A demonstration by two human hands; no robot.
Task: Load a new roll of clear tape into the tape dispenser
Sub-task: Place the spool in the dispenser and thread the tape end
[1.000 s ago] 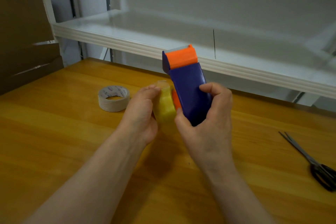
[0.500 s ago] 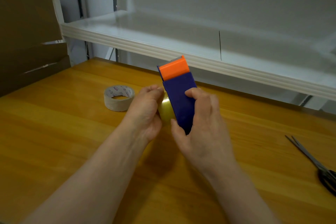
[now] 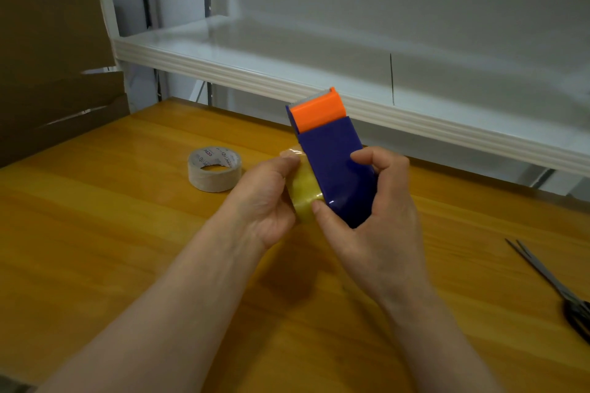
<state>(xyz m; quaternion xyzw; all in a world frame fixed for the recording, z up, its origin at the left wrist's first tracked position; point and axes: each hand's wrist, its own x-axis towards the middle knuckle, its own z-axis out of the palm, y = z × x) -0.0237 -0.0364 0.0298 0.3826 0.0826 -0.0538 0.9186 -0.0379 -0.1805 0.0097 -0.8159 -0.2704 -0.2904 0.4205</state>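
Note:
A dark blue tape dispenser [image 3: 335, 169] with an orange cutter head [image 3: 319, 110] is held upright above the wooden table, tilted slightly left. My right hand [image 3: 376, 217] grips its blue body from the right, thumb on the lower left edge. A yellowish clear tape roll [image 3: 303, 191] presses against the dispenser's left side, and my left hand [image 3: 265, 201] holds it from the left. How far the roll sits inside the dispenser is hidden.
A used roll with a cardboard core [image 3: 214, 168] lies flat on the wooden table [image 3: 95, 233] to the left. Black-handled scissors [image 3: 555, 287] lie at the right edge. A white metal shelf [image 3: 319, 86] runs behind, and brown cardboard [image 3: 48, 57] stands at the far left.
The dispenser has tilted and shifted slightly in my right hand while my left hand keeps the clear roll pressed against its side. More of the yellow roll shows now than half a second ago.

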